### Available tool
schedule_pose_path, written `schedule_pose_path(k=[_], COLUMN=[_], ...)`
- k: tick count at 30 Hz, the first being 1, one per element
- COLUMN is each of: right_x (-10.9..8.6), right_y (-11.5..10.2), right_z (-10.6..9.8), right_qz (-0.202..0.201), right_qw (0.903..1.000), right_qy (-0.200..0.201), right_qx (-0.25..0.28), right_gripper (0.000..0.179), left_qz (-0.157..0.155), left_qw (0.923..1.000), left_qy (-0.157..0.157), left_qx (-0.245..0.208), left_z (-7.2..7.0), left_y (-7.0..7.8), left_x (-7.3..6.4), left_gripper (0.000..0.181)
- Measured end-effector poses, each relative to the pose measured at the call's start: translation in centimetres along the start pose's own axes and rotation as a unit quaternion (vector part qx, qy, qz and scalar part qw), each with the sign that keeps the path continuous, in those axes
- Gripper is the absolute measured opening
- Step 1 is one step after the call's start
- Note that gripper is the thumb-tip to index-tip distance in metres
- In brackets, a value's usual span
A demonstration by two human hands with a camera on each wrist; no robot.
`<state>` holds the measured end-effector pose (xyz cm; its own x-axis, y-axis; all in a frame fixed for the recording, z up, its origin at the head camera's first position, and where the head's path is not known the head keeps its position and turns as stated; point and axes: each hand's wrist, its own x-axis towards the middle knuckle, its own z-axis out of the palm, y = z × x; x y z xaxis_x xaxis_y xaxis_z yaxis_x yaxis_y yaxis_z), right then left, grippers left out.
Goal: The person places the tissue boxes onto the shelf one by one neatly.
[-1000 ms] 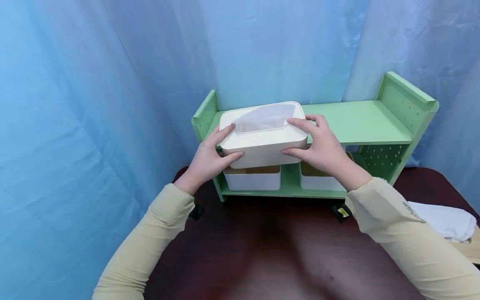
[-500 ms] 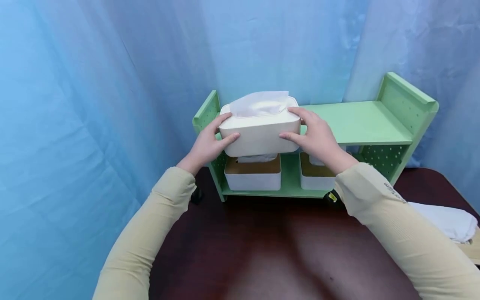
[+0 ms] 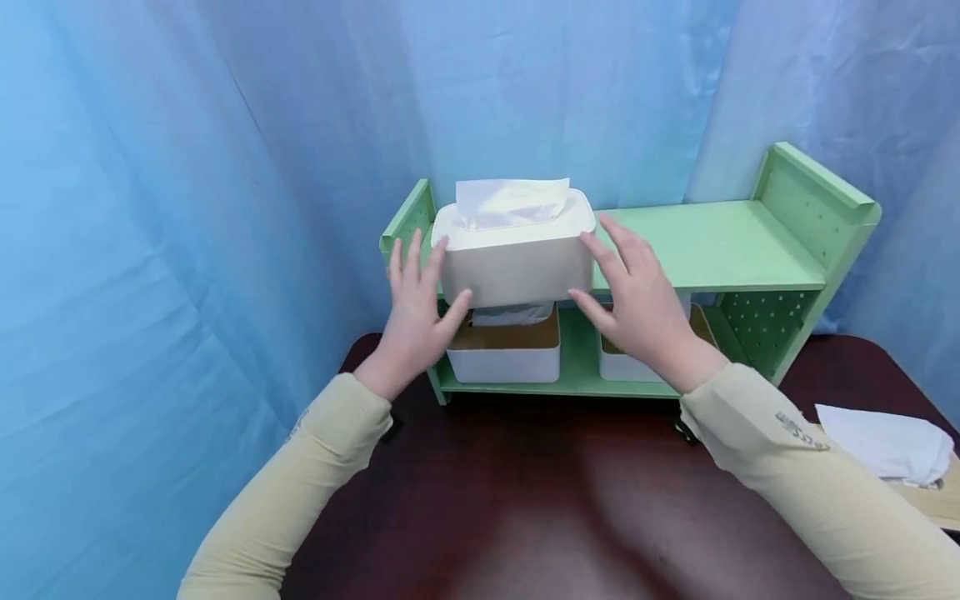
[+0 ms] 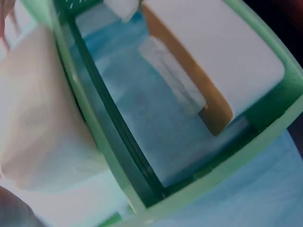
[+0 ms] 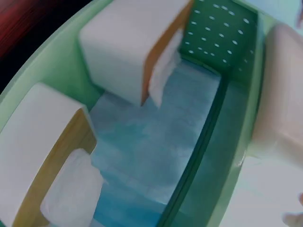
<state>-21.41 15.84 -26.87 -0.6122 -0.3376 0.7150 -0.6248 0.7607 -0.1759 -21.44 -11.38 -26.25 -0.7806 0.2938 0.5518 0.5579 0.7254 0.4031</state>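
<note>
A white tissue box (image 3: 517,271) with a tissue standing up from its slot is at the left part of the green rack's upper shelf (image 3: 705,242). Its front face overlaps the shelf's front edge in the head view. My left hand (image 3: 412,312), fingers spread and fairly straight, is at the box's left front corner. On the other side my right hand (image 3: 637,292) is spread too, its fingertips right by the right front corner. Both wrist views show the box, pale and blurred, beside the shelf edge: box (image 4: 47,123), box (image 5: 281,104).
Two white tissue boxes with brown tops, a left one (image 3: 504,364) and a right one (image 3: 630,365), stand on the lower shelf. A folded white cloth (image 3: 885,442) lies at the right of the dark table (image 3: 525,500). Blue curtains (image 3: 570,100) hang behind.
Both hands raised the white tissue box slightly and tipped it more level onto the upper shelf. Their grip has since loosened, and the fingers have spread away from its sides.
</note>
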Motion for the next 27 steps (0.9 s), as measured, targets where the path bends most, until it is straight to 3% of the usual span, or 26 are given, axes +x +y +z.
schedule_pose_path(k=[4, 8, 15, 22, 27], right_x=[-1.8, -2.4, -0.8, 1.6, 2.8], right_y=[-0.1, -0.5, -1.7, -1.9, -1.9], right_z=[0.4, 0.7, 0.6, 0.9, 1.6], right_qz=[-0.047, -0.034, -0.003, 0.036, 0.048], right_qw=[0.9967, 0.9952, 0.994, 0.9847, 0.9785], right_qy=[0.016, 0.008, -0.037, -0.116, -0.147], right_qx=[-0.064, -0.091, -0.102, -0.125, -0.137], right_gripper=[0.06, 0.058, 0.065, 0.066, 0.067], left_qz=[0.053, 0.054, 0.005, -0.016, -0.032], left_qw=[0.9929, 0.9857, 0.9822, 0.9776, 0.9752], left_qy=[-0.017, -0.018, -0.032, -0.052, -0.075], left_qx=[0.105, 0.159, 0.185, 0.203, 0.206], left_z=[1.1, 1.4, 0.5, -0.1, -0.4], left_y=[0.7, 0.8, 0.5, -0.2, -0.9], left_x=[-1.7, -2.3, -1.2, 0.7, 1.8], left_gripper=[0.058, 0.055, 0.059, 0.063, 0.068])
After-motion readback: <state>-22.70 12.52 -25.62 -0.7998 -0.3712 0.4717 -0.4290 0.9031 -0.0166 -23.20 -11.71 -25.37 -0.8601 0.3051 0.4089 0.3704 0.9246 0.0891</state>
